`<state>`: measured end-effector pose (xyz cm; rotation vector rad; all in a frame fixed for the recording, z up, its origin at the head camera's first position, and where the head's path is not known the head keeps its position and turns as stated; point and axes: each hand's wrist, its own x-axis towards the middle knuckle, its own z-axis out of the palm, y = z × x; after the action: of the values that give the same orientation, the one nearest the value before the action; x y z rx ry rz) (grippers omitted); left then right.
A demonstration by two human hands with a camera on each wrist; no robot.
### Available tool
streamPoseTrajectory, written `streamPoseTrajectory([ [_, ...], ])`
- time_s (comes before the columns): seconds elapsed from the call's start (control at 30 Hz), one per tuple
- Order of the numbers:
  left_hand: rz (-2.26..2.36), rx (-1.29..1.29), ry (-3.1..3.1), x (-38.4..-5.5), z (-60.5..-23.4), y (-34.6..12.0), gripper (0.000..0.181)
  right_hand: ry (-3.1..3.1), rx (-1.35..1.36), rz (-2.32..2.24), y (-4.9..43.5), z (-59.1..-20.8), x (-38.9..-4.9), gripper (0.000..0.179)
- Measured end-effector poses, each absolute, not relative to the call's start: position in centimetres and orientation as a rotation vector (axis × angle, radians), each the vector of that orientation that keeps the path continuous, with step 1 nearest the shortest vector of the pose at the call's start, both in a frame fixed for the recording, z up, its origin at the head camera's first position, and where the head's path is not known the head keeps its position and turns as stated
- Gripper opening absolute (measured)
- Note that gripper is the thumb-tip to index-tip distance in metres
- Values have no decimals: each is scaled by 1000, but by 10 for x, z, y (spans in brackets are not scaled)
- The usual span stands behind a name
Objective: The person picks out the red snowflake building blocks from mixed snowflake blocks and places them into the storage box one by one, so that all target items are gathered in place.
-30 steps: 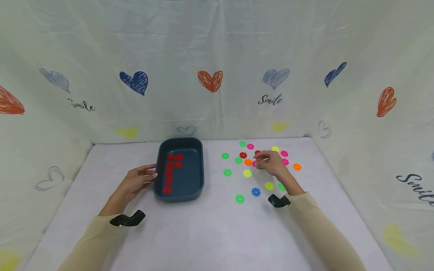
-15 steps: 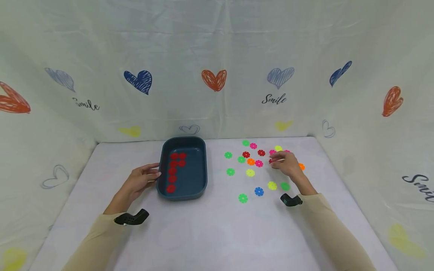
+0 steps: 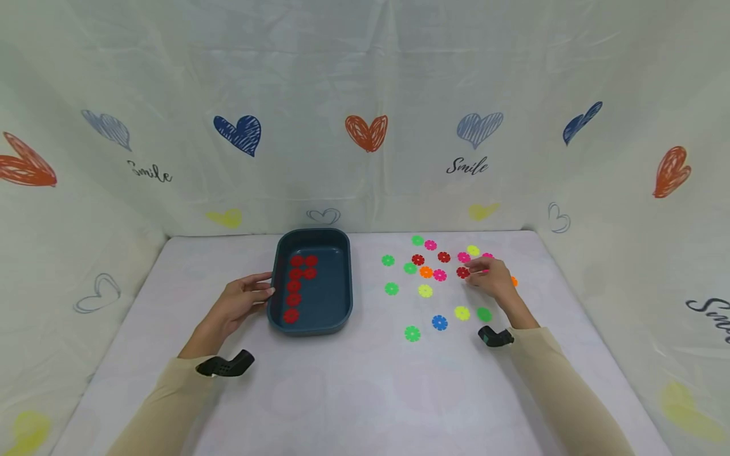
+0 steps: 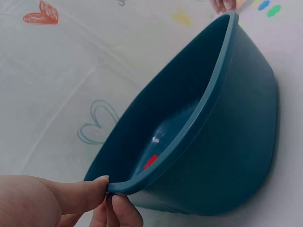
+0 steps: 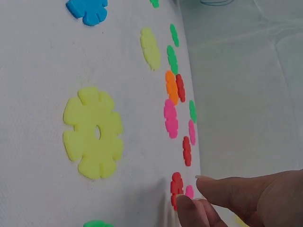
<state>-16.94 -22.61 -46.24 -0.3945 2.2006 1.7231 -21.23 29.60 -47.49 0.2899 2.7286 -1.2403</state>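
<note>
My left hand (image 3: 242, 304) pinches the left rim of a dark blue plastic tub (image 3: 333, 320). In the left wrist view, the thumb lies on top of the rim (image 4: 199, 116) and curled fingers sit beneath it. Several red flower-shaped discs (image 3: 292, 299) lie inside the tub, mostly along its left side. Over the right part of the table, my right hand (image 3: 493, 278) hovers at a red flower disc (image 3: 462, 272). The right wrist view shows thumb and fingers apart, one fingertip overlapping that red disc (image 5: 176, 187); whether it touches cannot be told.
Loose flower discs lie scattered around the right hand: green (image 3: 412, 334), blue (image 3: 440, 322), yellow (image 3: 425, 291), orange (image 3: 426, 272), pink (image 3: 440, 275) and two more red, one of them a red disc (image 3: 418, 259). A white curtain (image 3: 365, 190) hangs behind the table.
My right hand has moved right, from beside a pink disc to the red disc further right. My left hand stays at the tub's rim. The head view has shifted slightly.
</note>
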Motion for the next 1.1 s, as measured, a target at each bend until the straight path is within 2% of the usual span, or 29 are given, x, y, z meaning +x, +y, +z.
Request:
streamPoseTrajectory([
  [0.43,1725,-406,2195,-169,-460,-224,58,2732,382,-1195,298,-490,-225,42],
  [1.1,1723,-423,2200,-168,-459,-223,56,2770,442,-1080,291,-494,-235,40],
])
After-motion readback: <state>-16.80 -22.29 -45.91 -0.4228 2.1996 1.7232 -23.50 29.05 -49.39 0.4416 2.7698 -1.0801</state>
